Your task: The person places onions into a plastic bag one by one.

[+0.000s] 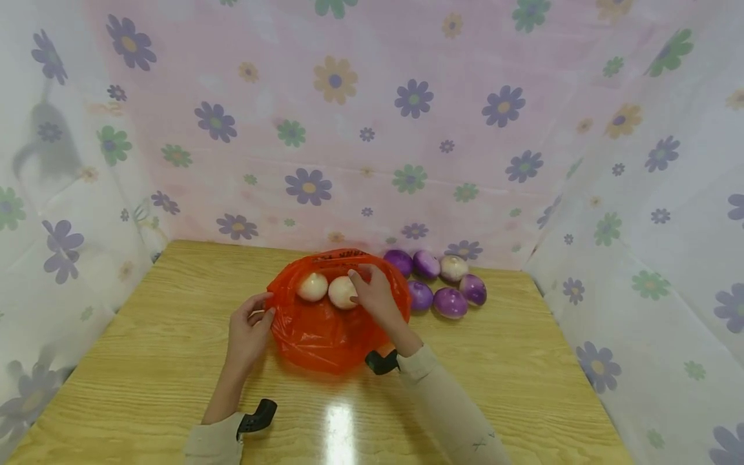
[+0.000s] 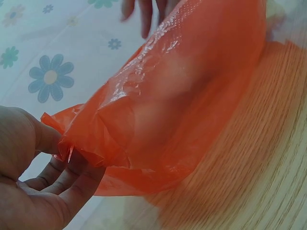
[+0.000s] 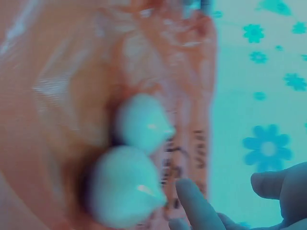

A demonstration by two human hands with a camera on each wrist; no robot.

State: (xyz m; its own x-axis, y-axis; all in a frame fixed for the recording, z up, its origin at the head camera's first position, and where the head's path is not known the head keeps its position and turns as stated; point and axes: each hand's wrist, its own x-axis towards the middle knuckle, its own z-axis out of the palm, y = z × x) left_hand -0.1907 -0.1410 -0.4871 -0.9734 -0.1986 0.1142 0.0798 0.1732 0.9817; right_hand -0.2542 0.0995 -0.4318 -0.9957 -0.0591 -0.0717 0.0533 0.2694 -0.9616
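An orange-red plastic bag lies mouth-up on the wooden table. My left hand pinches its left rim between thumb and fingers, and the thin film bunches up there in the left wrist view. Two white onions sit side by side inside the bag: a left one and a right one. Over the bag's right part, my right hand hovers with its fingertips close by the right onion. The right wrist view shows its thumb and fingers spread apart, with nothing between them.
Right of the bag lie several purple onions and one white onion, grouped close together. Flowered sheeting rises behind the table and along both sides. A black wrist mount sticks out from the left sleeve.
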